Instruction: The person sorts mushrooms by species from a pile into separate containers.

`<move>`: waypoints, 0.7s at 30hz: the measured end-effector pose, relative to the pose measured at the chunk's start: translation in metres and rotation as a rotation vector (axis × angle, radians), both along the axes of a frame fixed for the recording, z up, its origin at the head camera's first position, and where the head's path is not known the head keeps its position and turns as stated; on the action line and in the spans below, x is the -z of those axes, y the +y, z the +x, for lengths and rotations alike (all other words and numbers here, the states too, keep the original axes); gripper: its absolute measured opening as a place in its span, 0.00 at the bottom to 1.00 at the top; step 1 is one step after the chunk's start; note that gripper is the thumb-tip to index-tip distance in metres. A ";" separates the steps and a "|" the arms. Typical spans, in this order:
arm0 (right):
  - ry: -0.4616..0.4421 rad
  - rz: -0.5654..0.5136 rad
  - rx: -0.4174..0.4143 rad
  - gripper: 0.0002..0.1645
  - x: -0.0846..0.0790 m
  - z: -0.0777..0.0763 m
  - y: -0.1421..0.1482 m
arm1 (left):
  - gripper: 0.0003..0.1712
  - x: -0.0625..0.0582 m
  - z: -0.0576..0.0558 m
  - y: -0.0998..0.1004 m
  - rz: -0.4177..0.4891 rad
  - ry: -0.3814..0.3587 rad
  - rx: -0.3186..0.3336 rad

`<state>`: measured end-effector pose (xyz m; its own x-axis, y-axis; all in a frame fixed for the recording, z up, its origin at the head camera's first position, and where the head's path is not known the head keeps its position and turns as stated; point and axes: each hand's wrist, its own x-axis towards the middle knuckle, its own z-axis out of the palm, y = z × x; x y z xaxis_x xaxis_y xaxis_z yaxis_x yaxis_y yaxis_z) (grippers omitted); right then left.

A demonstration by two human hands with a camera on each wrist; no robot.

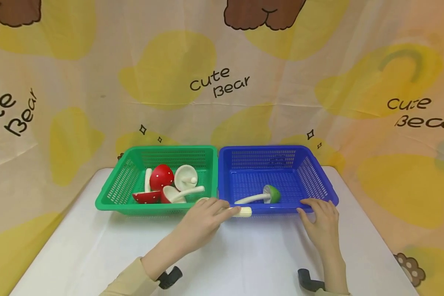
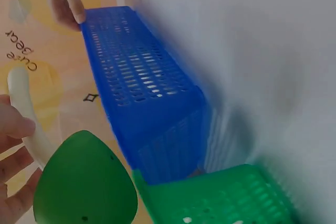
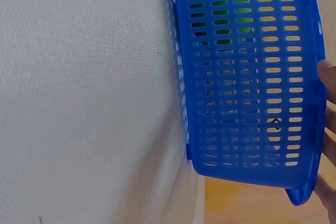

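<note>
My left hand (image 1: 207, 220) pinches the white stem (image 2: 32, 135) of a toy mushroom with a green cap (image 2: 86, 182). It is held above the near rims where the two baskets meet; in the head view the hand mostly hides the cap. My right hand (image 1: 322, 224) grips the near rim of the blue basket (image 1: 318, 172) close to its right corner. Inside that basket lies another green-capped mushroom (image 1: 272, 194), on its side. Several red, white-dotted mushrooms (image 1: 161, 176) lie in the green basket (image 1: 109, 193) on the left.
Side by side, the two baskets stand on a white table (image 1: 244, 263). Behind them hangs a patterned cloth (image 1: 237, 123) with bear prints and lettering. Dark bands with protruding parts (image 1: 170, 278) show at both wrists.
</note>
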<state>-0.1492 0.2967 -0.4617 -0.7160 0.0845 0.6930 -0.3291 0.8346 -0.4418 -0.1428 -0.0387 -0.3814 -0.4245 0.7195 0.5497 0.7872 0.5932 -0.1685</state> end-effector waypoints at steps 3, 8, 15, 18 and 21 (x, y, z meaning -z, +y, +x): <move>0.003 -0.003 0.000 0.14 0.000 0.001 0.000 | 0.28 -0.007 -0.007 0.010 -0.009 0.015 0.039; -0.003 0.001 0.000 0.14 -0.001 0.001 -0.001 | 0.31 -0.018 -0.024 0.025 -0.070 0.026 0.093; -0.011 0.005 -0.002 0.14 -0.003 0.002 -0.002 | 0.28 -0.034 -0.053 0.044 -0.111 -0.115 0.158; -0.022 0.004 0.003 0.14 -0.003 0.002 -0.001 | 0.27 -0.042 -0.066 0.051 -0.107 -0.262 0.166; -0.032 0.000 0.006 0.14 -0.003 0.001 -0.001 | 0.27 -0.049 -0.079 0.058 -0.127 -0.409 0.130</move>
<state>-0.1480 0.2958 -0.4590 -0.7374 0.0892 0.6695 -0.3093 0.8366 -0.4521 -0.2220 0.0190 -0.3321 -0.4906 0.8319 0.2593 0.8707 0.4800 0.1070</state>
